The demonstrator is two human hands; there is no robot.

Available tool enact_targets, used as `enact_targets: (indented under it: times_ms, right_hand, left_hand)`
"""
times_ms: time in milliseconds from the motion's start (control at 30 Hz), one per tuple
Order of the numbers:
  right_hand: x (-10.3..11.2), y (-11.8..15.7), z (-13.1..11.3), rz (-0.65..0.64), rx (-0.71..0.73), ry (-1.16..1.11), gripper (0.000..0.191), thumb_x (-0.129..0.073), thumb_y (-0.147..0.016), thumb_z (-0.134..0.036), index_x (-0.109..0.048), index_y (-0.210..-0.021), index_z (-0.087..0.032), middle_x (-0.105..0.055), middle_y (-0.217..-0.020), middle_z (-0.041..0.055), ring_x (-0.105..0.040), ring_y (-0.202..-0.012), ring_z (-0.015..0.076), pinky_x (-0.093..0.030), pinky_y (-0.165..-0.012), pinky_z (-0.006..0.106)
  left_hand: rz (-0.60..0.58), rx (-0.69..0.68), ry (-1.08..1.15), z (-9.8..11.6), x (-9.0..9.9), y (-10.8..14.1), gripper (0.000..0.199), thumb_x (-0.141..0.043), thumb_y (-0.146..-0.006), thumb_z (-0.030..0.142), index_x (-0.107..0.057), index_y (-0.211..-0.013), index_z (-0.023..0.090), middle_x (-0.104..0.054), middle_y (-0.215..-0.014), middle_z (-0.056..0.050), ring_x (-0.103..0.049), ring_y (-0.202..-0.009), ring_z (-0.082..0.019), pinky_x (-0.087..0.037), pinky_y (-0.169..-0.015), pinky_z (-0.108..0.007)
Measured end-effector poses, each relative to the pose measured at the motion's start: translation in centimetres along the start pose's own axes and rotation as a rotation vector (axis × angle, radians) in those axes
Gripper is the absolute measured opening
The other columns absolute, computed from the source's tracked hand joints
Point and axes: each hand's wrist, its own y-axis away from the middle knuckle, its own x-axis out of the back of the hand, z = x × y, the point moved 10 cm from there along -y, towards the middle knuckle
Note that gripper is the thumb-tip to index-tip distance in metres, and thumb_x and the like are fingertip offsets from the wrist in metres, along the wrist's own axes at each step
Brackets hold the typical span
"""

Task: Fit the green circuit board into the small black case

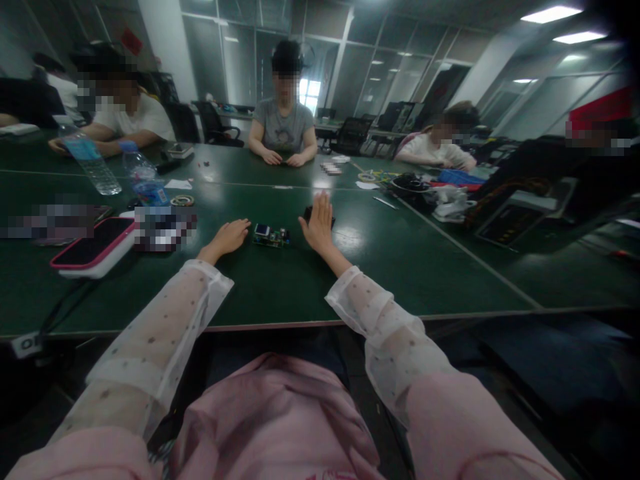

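A small green circuit board (273,237) with a little screen at its left end lies on the table between my hands. To its left rests my left hand (231,238), fingers stretched toward the board and apart from it. On the other side my right hand (319,225) is raised with its fingers extended upward and slightly apart. Behind it, partly covered, is a small black object (330,215); I cannot tell its kind or whether the hand touches it. Neither hand holds anything that I can see.
On the dark green table (280,287) stand a water bottle (95,163) and another plastic bottle (143,177). Left lies a pink-rimmed phone (97,241) on a white box. A tape roll (182,200), a pen (386,203) and cables (370,175) lie farther off. Several people sit around.
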Motion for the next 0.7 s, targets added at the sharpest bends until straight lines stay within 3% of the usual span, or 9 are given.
enact_targets:
  times_ms: [200, 300, 400, 533, 700]
  right_hand:
    - [0.9, 0.1, 4.9, 0.109, -0.236, -0.040, 0.072, -0.042, -0.094, -0.045, -0.012, -0.154, -0.020, -0.002, -0.162, 0.0197, -0.005, -0.150, 0.0426, -0.015, -0.111, 0.071]
    - [0.2, 0.4, 7.2, 0.108, -0.319, -0.104, 0.065, -0.046, -0.092, -0.040, -0.026, -0.150, -0.018, -0.021, -0.155, 0.0246, -0.023, -0.144, 0.0430, -0.024, -0.108, 0.071]
    - [-1.2, 0.3, 8.5, 0.000, -0.368, -0.122, 0.056, -0.049, -0.090, -0.032, -0.042, -0.141, -0.011, -0.044, -0.136, 0.0258, -0.044, -0.131, 0.0392, -0.038, -0.104, 0.062]
    - [-1.8, 0.3, 8.7, -0.043, -0.366, -0.123, 0.053, -0.054, -0.087, -0.027, -0.047, -0.137, -0.011, -0.052, -0.126, 0.0219, -0.053, -0.121, 0.0351, -0.045, -0.101, 0.054]
    - [-2.1, 0.0, 6.6, -0.063, -0.284, -0.220, 0.053, -0.054, -0.086, -0.029, -0.049, -0.136, -0.011, -0.055, -0.127, 0.0209, -0.054, -0.122, 0.0342, -0.045, -0.103, 0.053]
  left_hand:
    - [-0.014, 0.007, 0.009, 0.0, 0.0, 0.1, 0.048, -0.029, -0.101, 0.033, -0.041, -0.146, 0.023, -0.038, -0.156, -0.007, -0.034, -0.144, -0.023, -0.027, -0.117, -0.047]
    - [-0.010, 0.005, 0.010, 0.1, 0.0, 0.0, 0.048, -0.029, -0.101, 0.033, -0.041, -0.147, 0.023, -0.039, -0.155, -0.007, -0.035, -0.144, -0.024, -0.027, -0.117, -0.047]
    - [-0.009, 0.007, 0.006, 0.1, 0.0, 0.0, 0.049, -0.029, -0.101, 0.033, -0.041, -0.146, 0.022, -0.039, -0.155, -0.007, -0.035, -0.144, -0.024, -0.027, -0.117, -0.047]
    - [-0.004, 0.002, -0.006, 0.2, 0.1, 0.0, 0.049, -0.029, -0.100, 0.032, -0.042, -0.146, 0.021, -0.040, -0.155, -0.008, -0.036, -0.143, -0.024, -0.028, -0.116, -0.047]
    - [-0.007, -0.004, -0.012, 0.3, 0.1, 0.0, 0.048, -0.030, -0.100, 0.031, -0.042, -0.146, 0.022, -0.040, -0.154, -0.008, -0.036, -0.143, -0.023, -0.028, -0.117, -0.047]
